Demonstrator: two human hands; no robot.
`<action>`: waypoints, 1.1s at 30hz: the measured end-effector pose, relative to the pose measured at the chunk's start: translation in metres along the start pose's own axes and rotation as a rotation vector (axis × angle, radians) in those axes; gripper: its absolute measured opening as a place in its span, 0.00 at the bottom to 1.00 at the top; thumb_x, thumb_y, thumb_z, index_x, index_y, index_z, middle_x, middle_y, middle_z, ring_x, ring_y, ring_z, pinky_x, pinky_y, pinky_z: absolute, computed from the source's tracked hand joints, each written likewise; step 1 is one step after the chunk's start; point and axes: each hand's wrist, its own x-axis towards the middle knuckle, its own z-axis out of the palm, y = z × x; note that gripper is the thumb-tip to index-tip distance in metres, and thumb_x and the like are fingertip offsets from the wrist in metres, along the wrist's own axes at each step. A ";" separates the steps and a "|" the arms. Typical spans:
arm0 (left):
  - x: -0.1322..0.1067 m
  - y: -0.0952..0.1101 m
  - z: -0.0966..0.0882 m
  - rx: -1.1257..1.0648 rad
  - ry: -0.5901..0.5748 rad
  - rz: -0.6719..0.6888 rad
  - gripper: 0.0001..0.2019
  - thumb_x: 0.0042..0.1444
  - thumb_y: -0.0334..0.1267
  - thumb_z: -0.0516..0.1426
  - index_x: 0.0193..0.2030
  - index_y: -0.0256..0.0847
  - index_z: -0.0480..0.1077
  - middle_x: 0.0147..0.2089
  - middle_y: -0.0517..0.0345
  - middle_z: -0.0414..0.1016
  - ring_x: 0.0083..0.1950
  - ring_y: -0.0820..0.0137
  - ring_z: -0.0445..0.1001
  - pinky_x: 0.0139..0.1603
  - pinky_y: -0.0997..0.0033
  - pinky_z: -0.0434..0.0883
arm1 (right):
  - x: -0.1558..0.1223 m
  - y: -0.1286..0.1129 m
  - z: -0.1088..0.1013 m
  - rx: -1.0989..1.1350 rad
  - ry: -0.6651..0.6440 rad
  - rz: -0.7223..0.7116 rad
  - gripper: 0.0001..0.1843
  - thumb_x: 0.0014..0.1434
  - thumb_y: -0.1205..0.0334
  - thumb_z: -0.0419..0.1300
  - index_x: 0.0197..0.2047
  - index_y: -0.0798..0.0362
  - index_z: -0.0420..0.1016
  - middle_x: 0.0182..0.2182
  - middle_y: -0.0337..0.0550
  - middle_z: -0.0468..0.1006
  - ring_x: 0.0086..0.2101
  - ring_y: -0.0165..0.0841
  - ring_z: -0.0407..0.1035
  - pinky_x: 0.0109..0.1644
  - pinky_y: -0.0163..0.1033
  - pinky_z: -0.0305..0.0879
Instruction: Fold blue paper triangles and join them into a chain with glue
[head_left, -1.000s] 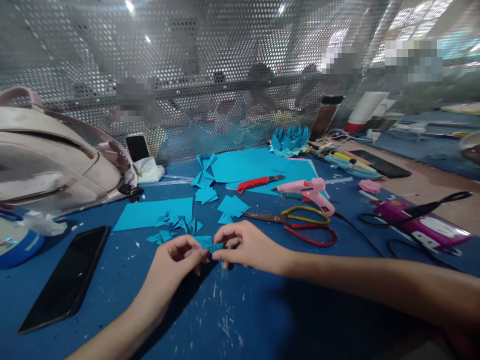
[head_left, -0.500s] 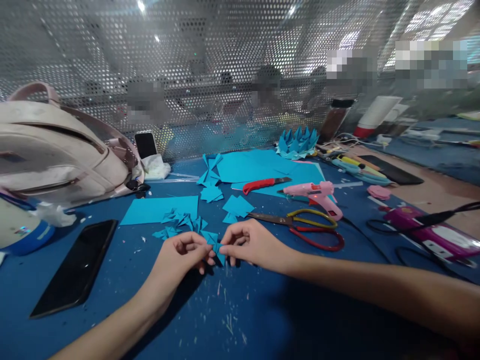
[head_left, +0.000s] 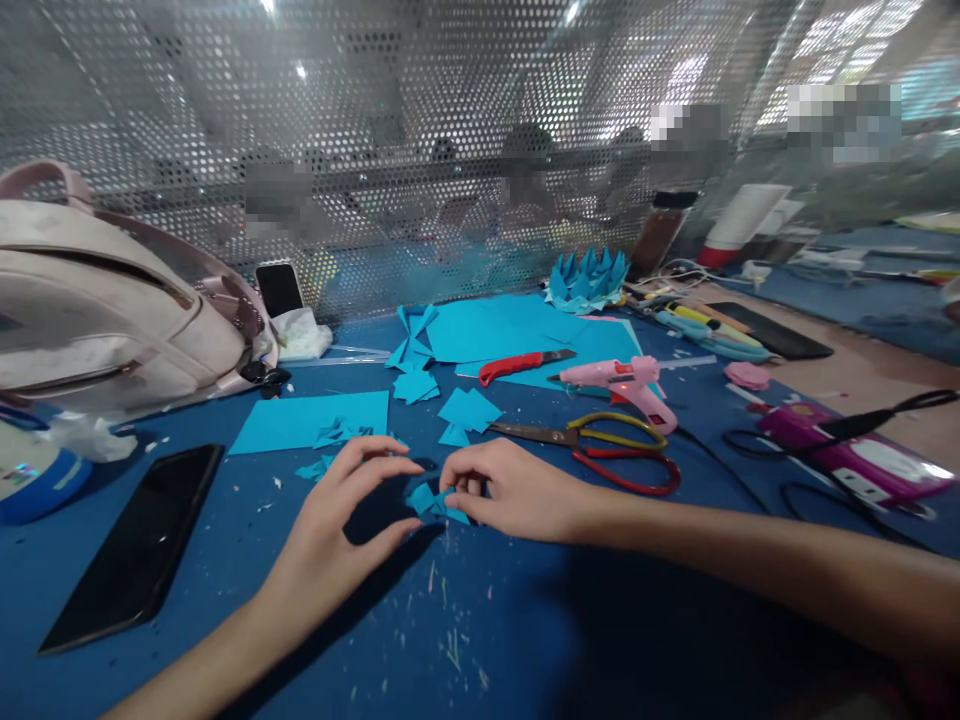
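Between my hands is a small folded blue paper piece (head_left: 426, 499). My right hand (head_left: 510, 490) pinches its right end with thumb and fingers, close to the table. My left hand (head_left: 352, 510) is open beside it, thumb and fingers spread apart and touching nothing that I can see. Behind the left fingers lie several more folded blue pieces (head_left: 341, 431), partly hidden by that hand. A few flat blue paper squares (head_left: 469, 408) rest just beyond my right hand.
Scissors (head_left: 555, 434), a red utility knife (head_left: 517, 367) and a pink glue gun (head_left: 622, 378) lie ahead on the right, near large blue sheets (head_left: 487, 325). A blue paper lotus (head_left: 587, 280) stands behind. At left are a black phone (head_left: 135, 545) and a pale backpack (head_left: 112, 310).
My left hand has let go of the folded paper piece and spread its fingers, drawing off to the left. My right hand keeps its pinch, with the piece turned and lower.
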 end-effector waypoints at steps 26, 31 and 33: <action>-0.019 0.002 0.017 0.276 -0.193 0.159 0.03 0.64 0.32 0.58 0.40 0.45 0.68 0.38 0.61 0.74 0.38 0.66 0.69 0.38 0.66 0.58 | -0.008 0.005 0.003 -0.373 -0.100 -0.189 0.06 0.57 0.73 0.61 0.37 0.54 0.72 0.35 0.39 0.73 0.36 0.30 0.67 0.39 0.33 0.58; -0.022 0.003 0.018 0.414 -0.201 0.351 0.07 0.66 0.28 0.53 0.38 0.42 0.69 0.35 0.59 0.74 0.35 0.65 0.65 0.39 0.64 0.56 | -0.008 0.002 0.002 -0.343 -0.119 -0.161 0.05 0.57 0.72 0.62 0.35 0.53 0.72 0.35 0.38 0.74 0.37 0.30 0.67 0.40 0.33 0.58; -0.023 0.003 0.019 0.459 -0.192 0.390 0.11 0.67 0.28 0.50 0.35 0.41 0.70 0.31 0.59 0.73 0.33 0.65 0.63 0.39 0.63 0.55 | -0.007 0.001 0.002 -0.337 -0.126 -0.152 0.05 0.57 0.73 0.62 0.35 0.53 0.72 0.34 0.37 0.74 0.37 0.29 0.67 0.40 0.33 0.58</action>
